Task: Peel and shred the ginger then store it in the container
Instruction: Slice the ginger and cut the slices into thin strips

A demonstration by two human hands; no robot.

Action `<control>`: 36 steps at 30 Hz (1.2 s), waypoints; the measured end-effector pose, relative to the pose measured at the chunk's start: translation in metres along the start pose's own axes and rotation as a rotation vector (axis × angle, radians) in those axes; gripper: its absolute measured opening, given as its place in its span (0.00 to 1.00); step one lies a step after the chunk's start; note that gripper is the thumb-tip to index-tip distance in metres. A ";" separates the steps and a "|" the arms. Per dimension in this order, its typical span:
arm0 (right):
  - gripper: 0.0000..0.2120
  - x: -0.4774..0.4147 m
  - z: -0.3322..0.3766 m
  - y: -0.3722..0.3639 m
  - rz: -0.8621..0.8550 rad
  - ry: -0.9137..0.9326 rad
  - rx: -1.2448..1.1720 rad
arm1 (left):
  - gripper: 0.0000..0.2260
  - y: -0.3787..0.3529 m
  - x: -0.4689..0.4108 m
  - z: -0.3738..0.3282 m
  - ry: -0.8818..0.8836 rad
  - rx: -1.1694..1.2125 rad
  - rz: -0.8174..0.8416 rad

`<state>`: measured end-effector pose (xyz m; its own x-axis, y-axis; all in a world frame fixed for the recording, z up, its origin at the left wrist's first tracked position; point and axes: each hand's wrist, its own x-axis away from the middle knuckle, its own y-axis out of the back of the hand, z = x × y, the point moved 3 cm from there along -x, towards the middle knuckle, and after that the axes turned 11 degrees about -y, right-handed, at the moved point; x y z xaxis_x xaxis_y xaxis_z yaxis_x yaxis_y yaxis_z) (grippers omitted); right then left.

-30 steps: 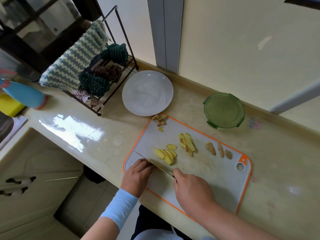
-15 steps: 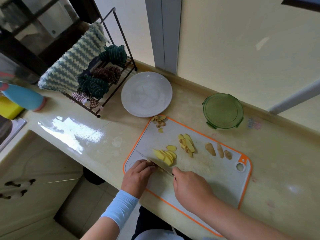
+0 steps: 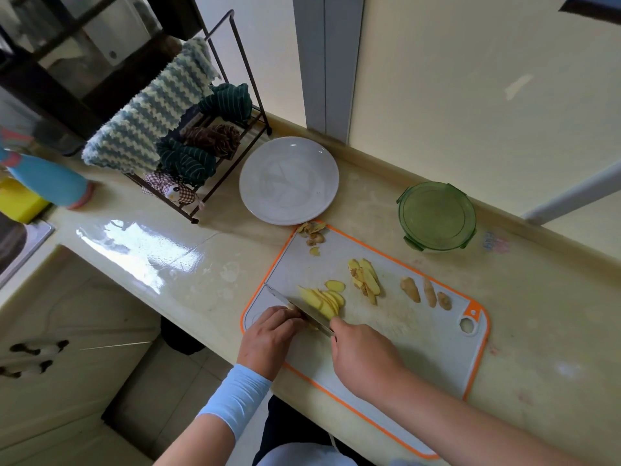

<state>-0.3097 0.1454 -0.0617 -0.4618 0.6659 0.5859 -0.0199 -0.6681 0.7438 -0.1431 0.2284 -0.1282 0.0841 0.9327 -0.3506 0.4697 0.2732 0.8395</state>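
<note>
A grey cutting board (image 3: 420,338) with an orange rim lies on the counter. My right hand (image 3: 361,356) grips a knife (image 3: 295,307) whose blade crosses the board's left end. My left hand (image 3: 268,338) has its fingers curled over a small ginger piece right beside the blade; that piece is mostly hidden. A fan of yellow ginger slices (image 3: 324,301) lies just past the blade. A second pile of peeled strips (image 3: 364,279) sits mid-board, and three unpeeled ginger knobs (image 3: 425,292) lie to the right. The green lidded container (image 3: 437,215) stands behind the board.
Ginger peelings (image 3: 312,232) sit at the board's far-left corner, next to a white plate (image 3: 289,179). A wire rack with cloths (image 3: 174,136) stands at the back left, with a blue bottle (image 3: 47,179) and a yellow sponge (image 3: 18,203) by the sink.
The knife and both hands have barely shifted; the blade stays against the ginger at the board's left end as slicing goes on.
</note>
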 end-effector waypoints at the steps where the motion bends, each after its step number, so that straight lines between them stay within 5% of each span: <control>1: 0.05 -0.002 0.002 0.000 0.001 0.004 -0.002 | 0.09 0.001 0.000 0.000 -0.002 -0.001 -0.003; 36: 0.07 0.006 -0.013 -0.012 0.039 -0.066 -0.020 | 0.08 0.002 0.000 0.001 -0.044 -0.018 -0.047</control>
<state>-0.3237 0.1534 -0.0716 -0.4030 0.6592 0.6348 -0.0208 -0.7001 0.7138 -0.1418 0.2291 -0.1274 0.1008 0.9077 -0.4074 0.4581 0.3211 0.8288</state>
